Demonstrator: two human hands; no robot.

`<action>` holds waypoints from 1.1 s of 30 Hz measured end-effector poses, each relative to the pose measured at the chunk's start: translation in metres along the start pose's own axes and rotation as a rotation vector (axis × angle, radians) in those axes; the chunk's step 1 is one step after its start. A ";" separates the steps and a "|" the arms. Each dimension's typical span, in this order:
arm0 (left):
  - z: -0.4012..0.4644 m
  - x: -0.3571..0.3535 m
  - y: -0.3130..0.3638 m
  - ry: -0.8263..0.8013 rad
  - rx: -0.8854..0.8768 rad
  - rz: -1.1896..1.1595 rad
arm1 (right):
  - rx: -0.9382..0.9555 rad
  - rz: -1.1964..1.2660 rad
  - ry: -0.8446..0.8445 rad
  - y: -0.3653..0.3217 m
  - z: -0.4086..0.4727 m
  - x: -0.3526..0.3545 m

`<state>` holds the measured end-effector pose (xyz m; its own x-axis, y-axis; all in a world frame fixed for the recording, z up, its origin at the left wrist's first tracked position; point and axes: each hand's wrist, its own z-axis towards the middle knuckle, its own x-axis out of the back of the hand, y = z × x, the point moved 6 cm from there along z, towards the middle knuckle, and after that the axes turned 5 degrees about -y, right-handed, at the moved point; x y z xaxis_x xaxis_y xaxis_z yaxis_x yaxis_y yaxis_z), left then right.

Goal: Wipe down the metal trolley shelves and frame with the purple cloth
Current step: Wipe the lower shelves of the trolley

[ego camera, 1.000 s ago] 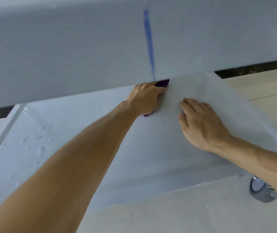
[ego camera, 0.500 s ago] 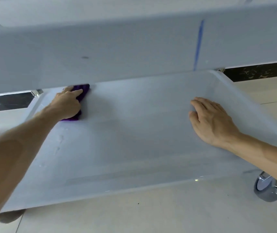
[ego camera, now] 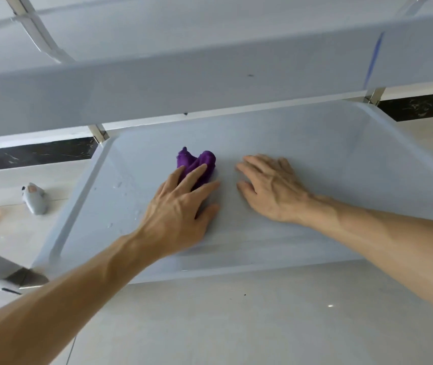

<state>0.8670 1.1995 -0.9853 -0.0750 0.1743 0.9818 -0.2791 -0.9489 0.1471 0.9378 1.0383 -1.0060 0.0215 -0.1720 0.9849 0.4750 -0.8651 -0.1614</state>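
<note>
Grip of the left hand [ego camera: 175, 214]: fingers spread flat, pressing the purple cloth [ego camera: 196, 164] onto the lower shelf [ego camera: 341, 159] rather than clamping it; the right hand [ego camera: 270, 191] lay open and empty, palm down, just beside it. By size: the upper shelf [ego camera: 183, 83] crossed the top of the view, its state not judgeable; the lower shelf looked largely wiped, though water droplets [ego camera: 123, 185] remained toward its left edge, so that strip, and probably the frame posts [ego camera: 99, 133], seemed left to do. The cloth sat bunched near the shelf's middle, towards the far edge, its long axis running from near edge to far edge, its peak pointing at the far edge.
</note>
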 end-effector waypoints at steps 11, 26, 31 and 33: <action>0.010 0.018 -0.174 0.031 0.448 -0.030 | 0.007 0.000 0.074 0.001 -0.002 -0.006; -0.061 0.004 0.014 0.017 -0.065 -0.135 | 0.000 -0.003 0.043 0.001 -0.006 -0.004; -0.064 0.017 -0.047 0.009 0.036 -0.099 | 0.001 -0.010 0.041 -0.003 -0.006 -0.001; -0.070 0.025 -0.086 0.040 0.127 -0.054 | -0.003 -0.009 0.028 -0.005 -0.006 -0.001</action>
<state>0.8222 1.3038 -0.9815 -0.1022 0.2344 0.9668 -0.1602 -0.9630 0.2166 0.9303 1.0396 -1.0065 -0.0080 -0.1771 0.9842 0.4725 -0.8681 -0.1523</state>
